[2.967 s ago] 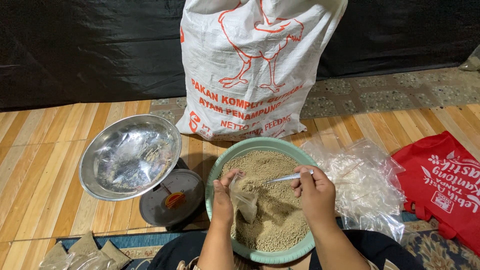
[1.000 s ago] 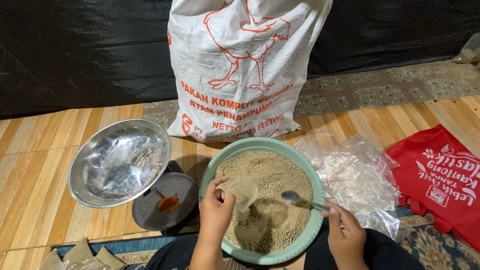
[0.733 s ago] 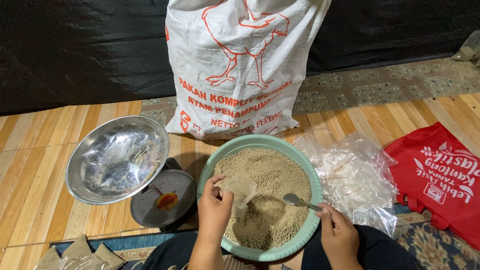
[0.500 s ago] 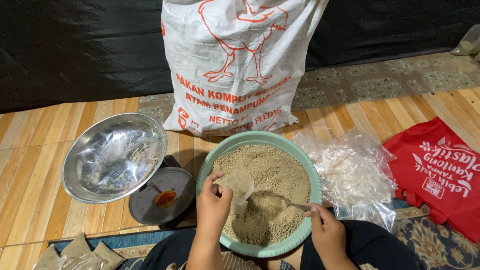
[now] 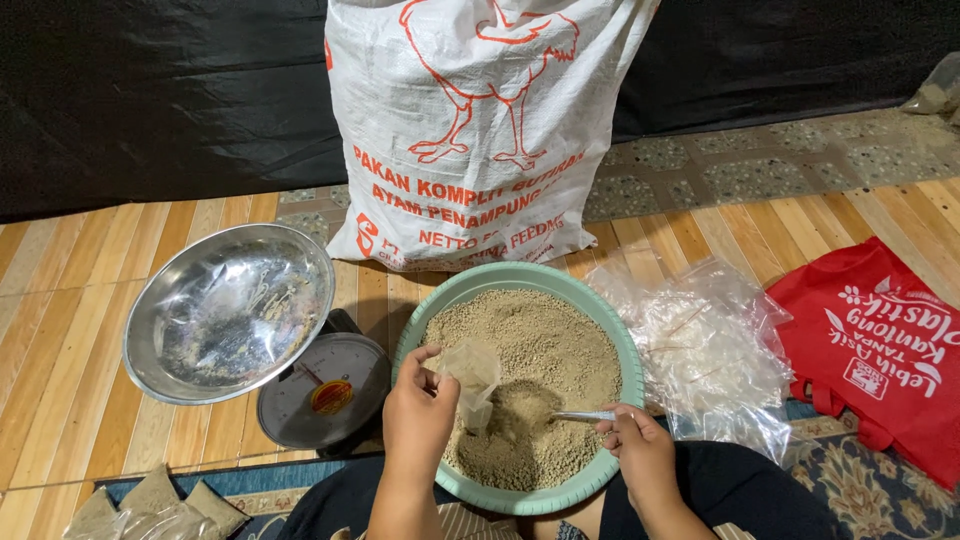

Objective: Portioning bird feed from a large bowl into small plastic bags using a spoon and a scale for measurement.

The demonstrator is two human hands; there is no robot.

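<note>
**A:** What's in each hand here?

**B:** The left hand (image 5: 418, 412) is pinching a small clear plastic bag (image 5: 472, 378) by its mouth, fingers pressed together on the rim, with the bag hanging over the feed. The right hand (image 5: 642, 456) has its fingers closed around a metal spoon (image 5: 583, 416), with the scoop end dug into the grain at about 9 o'clock from that hand.

**A:** And where is all that sitting?

**B:** Over a green basin (image 5: 622, 340) full of brownish pellet feed (image 5: 545, 350), right in front of the person's lap. At 12 o'clock from the basin stands a big white woven sack (image 5: 480, 120). At 9 o'clock is a kitchen scale (image 5: 320, 395) with a steel bowl (image 5: 230, 312) on top. At 3 o'clock lies a heap of empty clear bags (image 5: 705, 350), then a red tote bag (image 5: 880, 350). A few filled packets (image 5: 150, 505) sit at about 8 o'clock.
</note>
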